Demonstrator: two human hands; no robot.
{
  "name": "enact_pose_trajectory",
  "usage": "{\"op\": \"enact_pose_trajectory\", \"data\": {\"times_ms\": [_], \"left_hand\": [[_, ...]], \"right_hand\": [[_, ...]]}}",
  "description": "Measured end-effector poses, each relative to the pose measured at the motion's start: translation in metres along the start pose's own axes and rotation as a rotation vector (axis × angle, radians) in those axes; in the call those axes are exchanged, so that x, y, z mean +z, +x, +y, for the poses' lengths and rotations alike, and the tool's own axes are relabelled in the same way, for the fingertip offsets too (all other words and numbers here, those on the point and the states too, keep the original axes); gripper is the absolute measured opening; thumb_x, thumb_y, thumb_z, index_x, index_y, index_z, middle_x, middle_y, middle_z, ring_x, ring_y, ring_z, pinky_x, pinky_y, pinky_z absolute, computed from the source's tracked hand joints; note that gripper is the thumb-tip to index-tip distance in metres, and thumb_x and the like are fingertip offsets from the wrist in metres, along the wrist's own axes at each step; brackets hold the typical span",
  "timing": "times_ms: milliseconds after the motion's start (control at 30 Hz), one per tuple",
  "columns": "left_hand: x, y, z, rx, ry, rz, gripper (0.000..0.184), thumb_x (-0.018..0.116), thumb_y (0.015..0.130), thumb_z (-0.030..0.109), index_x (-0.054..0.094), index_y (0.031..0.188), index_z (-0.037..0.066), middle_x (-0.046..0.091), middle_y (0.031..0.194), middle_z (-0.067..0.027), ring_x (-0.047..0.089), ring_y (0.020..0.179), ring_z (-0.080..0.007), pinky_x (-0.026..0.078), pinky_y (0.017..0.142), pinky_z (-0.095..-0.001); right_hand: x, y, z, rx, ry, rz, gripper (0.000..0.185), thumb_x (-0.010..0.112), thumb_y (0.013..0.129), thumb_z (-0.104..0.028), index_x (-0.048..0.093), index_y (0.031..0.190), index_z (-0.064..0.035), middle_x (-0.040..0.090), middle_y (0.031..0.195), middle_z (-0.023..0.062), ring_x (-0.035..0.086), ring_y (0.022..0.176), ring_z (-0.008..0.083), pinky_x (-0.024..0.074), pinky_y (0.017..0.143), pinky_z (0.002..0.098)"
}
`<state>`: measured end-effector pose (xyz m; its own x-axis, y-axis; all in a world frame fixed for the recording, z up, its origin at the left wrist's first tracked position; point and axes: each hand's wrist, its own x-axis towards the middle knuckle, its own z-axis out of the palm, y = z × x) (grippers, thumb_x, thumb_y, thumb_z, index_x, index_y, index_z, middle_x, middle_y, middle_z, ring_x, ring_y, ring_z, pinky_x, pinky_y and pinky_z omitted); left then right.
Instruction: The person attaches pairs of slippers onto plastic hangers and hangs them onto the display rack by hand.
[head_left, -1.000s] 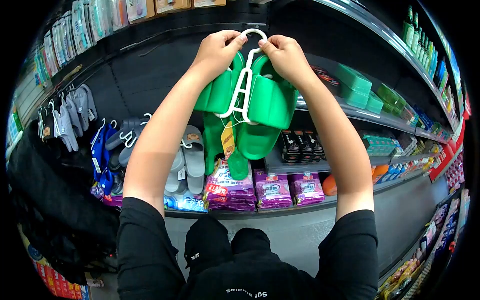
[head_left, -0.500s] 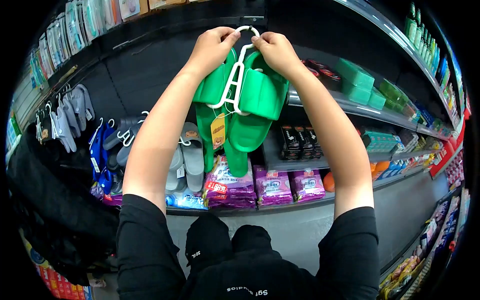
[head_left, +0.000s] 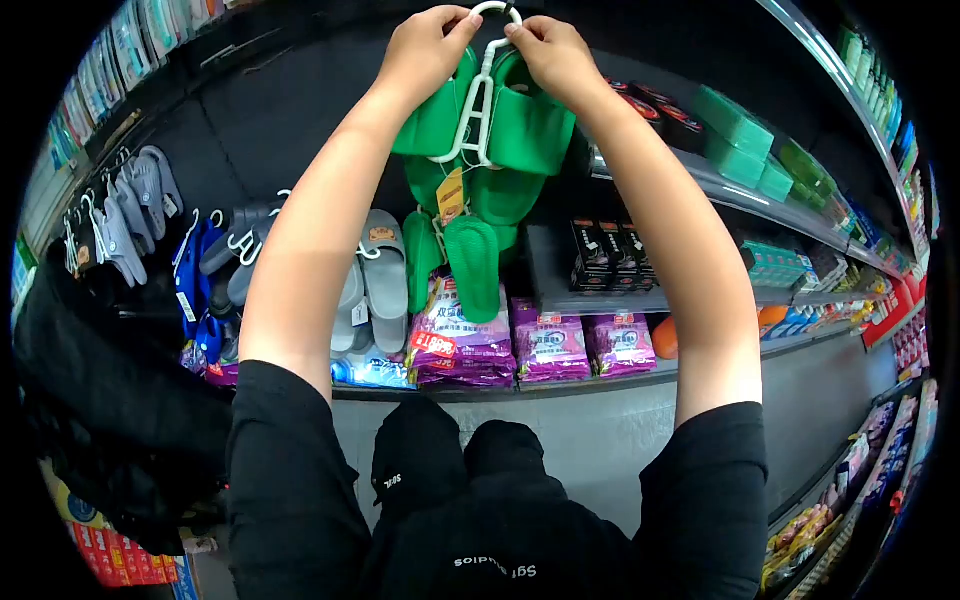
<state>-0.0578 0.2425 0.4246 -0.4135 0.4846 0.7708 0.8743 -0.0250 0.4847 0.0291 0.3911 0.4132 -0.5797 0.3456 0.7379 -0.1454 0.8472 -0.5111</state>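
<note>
My left hand [head_left: 428, 48] and my right hand [head_left: 552, 62] are raised at the top of the view. Fingertips of both hands pinch opposite sides of the white hanger [head_left: 474, 122] at its hook. Below it hangs a pair of green slippers [head_left: 535, 132], their broad straps facing me. A yellow tag [head_left: 451, 194] dangles between them. Lower down, more green soles [head_left: 474, 268] show; whether they belong to the same pair or hang behind is unclear.
Grey slippers [head_left: 386, 270] and blue slippers [head_left: 187, 268] hang on the left. Purple packs [head_left: 462, 340] line the bottom shelf. Black boxes [head_left: 606, 255] and green boxes [head_left: 735, 120] stand on shelves at right. A dark bulky cloth [head_left: 110, 400] sits at lower left.
Both hands have risen in the view with the hanger and green slippers. More green soles show underneath, and the purple packs are less covered.
</note>
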Motion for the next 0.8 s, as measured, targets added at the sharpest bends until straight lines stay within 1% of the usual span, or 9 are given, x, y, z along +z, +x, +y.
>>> {"op": "enact_pose_trajectory", "data": {"times_ms": [33, 167, 233, 300, 367, 433, 500, 667, 800], "left_hand": [[-0.002, 0.000, 0.006, -0.122, -0.074, -0.047, 0.031, 0.062, 0.082, 0.024, 0.061, 0.107, 0.004, 0.065, 0.090, -0.0186, 0.064, 0.087, -0.0270, 0.049, 0.079, -0.0389], [0.002, 0.007, -0.001, -0.140, -0.058, -0.055, 0.031, 0.062, 0.082, 0.022, 0.060, 0.106, 0.003, 0.065, 0.091, -0.0182, 0.064, 0.085, -0.0260, 0.049, 0.077, -0.0368], [0.021, 0.013, -0.030, 0.059, 0.077, 0.160, 0.033, 0.055, 0.086, 0.033, 0.065, 0.100, 0.005, 0.066, 0.082, -0.0107, 0.064, 0.076, -0.0249, 0.048, 0.069, -0.0342], [0.025, 0.023, -0.044, 0.099, 0.029, 0.152, 0.034, 0.055, 0.086, 0.034, 0.066, 0.101, 0.006, 0.067, 0.083, -0.0110, 0.064, 0.078, -0.0258, 0.048, 0.071, -0.0349], [0.027, 0.024, -0.044, 0.068, 0.069, 0.136, 0.033, 0.057, 0.086, 0.032, 0.066, 0.100, 0.004, 0.068, 0.083, -0.0083, 0.063, 0.075, -0.0170, 0.047, 0.068, -0.0291], [0.031, 0.027, -0.047, 0.076, 0.049, 0.151, 0.033, 0.057, 0.086, 0.032, 0.066, 0.100, 0.004, 0.068, 0.084, -0.0085, 0.064, 0.076, -0.0177, 0.047, 0.069, -0.0291], [0.035, 0.028, -0.050, 0.033, 0.052, 0.143, 0.033, 0.055, 0.086, 0.033, 0.066, 0.100, 0.006, 0.067, 0.085, -0.0119, 0.064, 0.080, -0.0275, 0.048, 0.073, -0.0359], [0.044, 0.040, -0.061, 0.015, 0.086, 0.160, 0.033, 0.056, 0.084, 0.034, 0.067, 0.099, 0.007, 0.067, 0.088, -0.0122, 0.063, 0.084, -0.0292, 0.048, 0.076, -0.0367], [0.052, 0.051, -0.073, 0.013, 0.116, 0.182, 0.033, 0.058, 0.084, 0.031, 0.066, 0.100, 0.003, 0.067, 0.088, -0.0149, 0.065, 0.082, -0.0270, 0.048, 0.072, -0.0332]], "right_hand": [[0.001, 0.004, 0.003, 0.006, 0.002, -0.001, 0.035, 0.056, 0.088, -0.034, 0.064, 0.094, -0.0010, 0.061, 0.071, 0.0059, 0.054, 0.064, 0.0130, 0.0438, 0.061, 0.0306], [0.004, 0.010, 0.009, -0.005, -0.067, 0.028, 0.036, 0.056, 0.087, -0.036, 0.065, 0.095, -0.0023, 0.062, 0.072, 0.0060, 0.056, 0.065, 0.0139, 0.0442, 0.061, 0.0304], [0.002, 0.014, 0.006, 0.054, -0.114, -0.018, 0.036, 0.056, 0.087, -0.036, 0.066, 0.095, -0.0029, 0.063, 0.072, 0.0065, 0.058, 0.067, 0.0151, 0.0448, 0.062, 0.0304], [0.005, 0.020, 0.011, 0.038, -0.104, -0.025, 0.036, 0.056, 0.084, -0.038, 0.066, 0.093, -0.0042, 0.065, 0.083, 0.0185, 0.063, 0.083, 0.0339, 0.0477, 0.075, 0.0403], [0.008, 0.026, 0.021, 0.048, -0.120, -0.019, 0.035, 0.057, 0.083, -0.040, 0.068, 0.096, -0.0095, 0.066, 0.090, 0.0159, 0.062, 0.089, 0.0341, 0.0475, 0.081, 0.0403], [0.010, 0.031, 0.028, 0.059, -0.133, -0.006, 0.036, 0.056, 0.083, -0.041, 0.068, 0.096, -0.0096, 0.067, 0.090, 0.0153, 0.062, 0.090, 0.0341, 0.0474, 0.082, 0.0406], [0.010, 0.034, 0.034, 0.071, -0.139, -0.020, 0.036, 0.056, 0.083, -0.041, 0.068, 0.096, -0.0094, 0.066, 0.090, 0.0156, 0.063, 0.089, 0.0337, 0.0474, 0.082, 0.0405], [0.014, 0.047, 0.040, 0.048, -0.180, -0.077, 0.036, 0.056, 0.083, -0.041, 0.068, 0.096, -0.0093, 0.066, 0.089, 0.0163, 0.063, 0.088, 0.0327, 0.0474, 0.082, 0.0402], [0.018, 0.058, 0.042, 0.145, -0.216, -0.126, 0.038, 0.054, 0.084, -0.042, 0.068, 0.097, -0.0086, 0.065, 0.095, 0.0173, 0.061, 0.092, 0.0330, 0.0468, 0.083, 0.0405]]}}
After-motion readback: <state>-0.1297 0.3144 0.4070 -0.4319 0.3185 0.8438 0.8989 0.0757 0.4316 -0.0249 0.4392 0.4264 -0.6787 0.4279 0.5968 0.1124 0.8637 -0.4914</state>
